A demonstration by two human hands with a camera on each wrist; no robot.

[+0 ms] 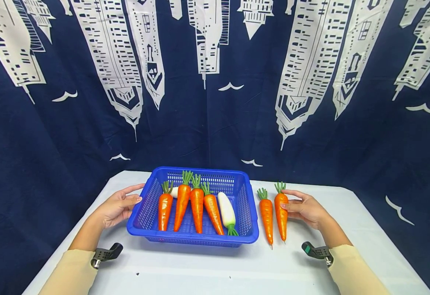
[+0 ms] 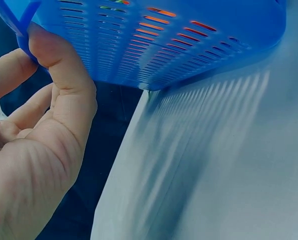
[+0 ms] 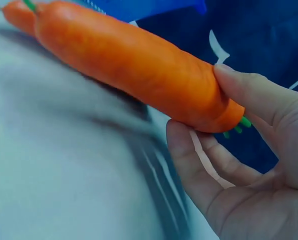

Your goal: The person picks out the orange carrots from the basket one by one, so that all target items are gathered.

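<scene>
A blue plastic basket stands on the white table, holding several orange carrots with green tops. A white radish lies at its right side, and another is partly hidden behind the carrots. My left hand pinches the basket's left rim between thumb and fingers. To the right of the basket, my right hand holds a carrot near its leafy end, thumb on one side and fingers on the other. A second carrot lies between it and the basket.
The white table ends at a dark blue curtain with white building prints behind it. Each wrist carries a dark camera mount, the left one near the basket's front left corner.
</scene>
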